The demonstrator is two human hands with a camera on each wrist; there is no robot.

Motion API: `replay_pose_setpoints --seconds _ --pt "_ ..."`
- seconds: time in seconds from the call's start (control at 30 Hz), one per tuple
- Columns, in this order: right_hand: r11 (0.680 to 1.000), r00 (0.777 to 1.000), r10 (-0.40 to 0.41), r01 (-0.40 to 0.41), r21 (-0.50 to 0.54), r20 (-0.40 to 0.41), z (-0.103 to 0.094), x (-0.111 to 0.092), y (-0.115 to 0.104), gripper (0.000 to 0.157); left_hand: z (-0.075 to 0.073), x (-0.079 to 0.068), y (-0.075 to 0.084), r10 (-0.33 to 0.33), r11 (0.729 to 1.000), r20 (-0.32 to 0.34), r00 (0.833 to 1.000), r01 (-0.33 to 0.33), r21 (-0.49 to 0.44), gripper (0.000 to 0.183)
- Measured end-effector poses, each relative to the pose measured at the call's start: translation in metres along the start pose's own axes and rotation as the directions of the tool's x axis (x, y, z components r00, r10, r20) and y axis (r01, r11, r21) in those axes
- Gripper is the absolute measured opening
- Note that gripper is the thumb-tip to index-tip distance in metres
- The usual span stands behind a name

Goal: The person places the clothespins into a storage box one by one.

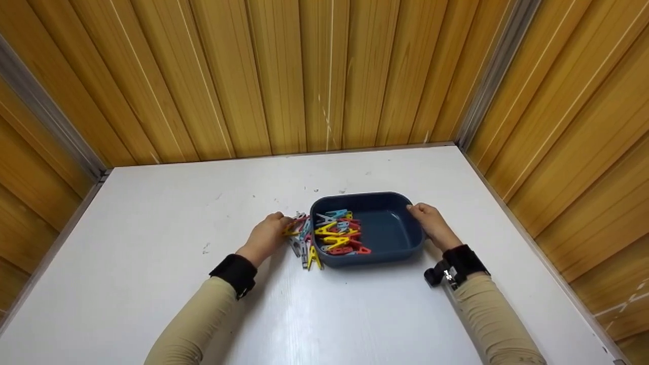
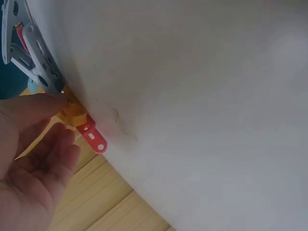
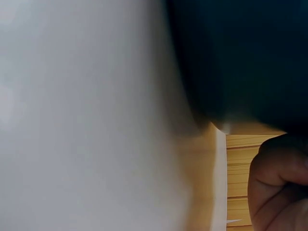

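Observation:
A dark blue plastic basin (image 1: 390, 228) sits on the white table, with colourful clothespins (image 1: 337, 235) heaped in its left half. More clothespins (image 1: 304, 248), grey, yellow, red and blue, lie in a pile against its left outer side. My left hand (image 1: 266, 233) is at that pile; in the left wrist view its thumb and fingers pinch a yellow clothespin (image 2: 74, 113), beside a red clothespin (image 2: 94, 137) and grey ones. My right hand (image 1: 431, 223) grips the basin's right rim; the right wrist view shows the curled fingers (image 3: 274, 168), partly cut off by the frame.
The white table (image 1: 167, 228) stretches around the basin and carries small dark marks. Yellow wood-look panels (image 1: 284, 76) wall it in at the back and both sides. Each wrist wears a black strap (image 1: 234, 274).

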State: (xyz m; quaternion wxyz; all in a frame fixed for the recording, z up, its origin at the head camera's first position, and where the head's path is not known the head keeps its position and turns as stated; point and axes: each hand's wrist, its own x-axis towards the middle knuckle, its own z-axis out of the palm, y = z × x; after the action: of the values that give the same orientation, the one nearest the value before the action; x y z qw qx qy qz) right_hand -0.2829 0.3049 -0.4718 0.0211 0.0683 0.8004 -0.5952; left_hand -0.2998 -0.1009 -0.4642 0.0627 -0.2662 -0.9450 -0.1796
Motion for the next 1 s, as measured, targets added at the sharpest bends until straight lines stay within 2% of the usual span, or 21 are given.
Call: replay_pose_setpoints --seconds 0.33,0.63,0.77,0.87,1.0 --pt "0.999 0.999 0.015 -0.017 0.041 0.039 -0.001 -0.01 -0.015 0.031 0.004 0.002 0.0 0.009 0.999 -0.036 0.999 -0.007 0.045 0.025" --pt "1.0 1.0 -0.001 0.0 0.025 0.02 -0.001 -0.001 0.0 0.032 0.0 0.0 0.001 0.007 0.997 -0.055 0.998 -0.003 0.083 0.022" --pt "1.0 1.0 -0.006 0.006 0.022 0.009 -0.001 0.001 0.001 0.032 -0.007 0.0 0.003 -0.015 0.998 -0.064 0.998 0.018 0.057 0.021" --pt "1.0 1.0 -0.014 0.014 0.022 0.005 -0.001 0.0 0.001 0.033 -0.019 0.004 0.006 -0.039 0.999 -0.074 0.997 0.04 0.021 0.028" --pt "1.0 1.0 -0.022 0.022 0.022 0.013 -0.001 0.001 0.0 0.033 -0.036 0.011 0.019 -0.056 0.997 -0.075 0.996 0.052 -0.053 0.036"
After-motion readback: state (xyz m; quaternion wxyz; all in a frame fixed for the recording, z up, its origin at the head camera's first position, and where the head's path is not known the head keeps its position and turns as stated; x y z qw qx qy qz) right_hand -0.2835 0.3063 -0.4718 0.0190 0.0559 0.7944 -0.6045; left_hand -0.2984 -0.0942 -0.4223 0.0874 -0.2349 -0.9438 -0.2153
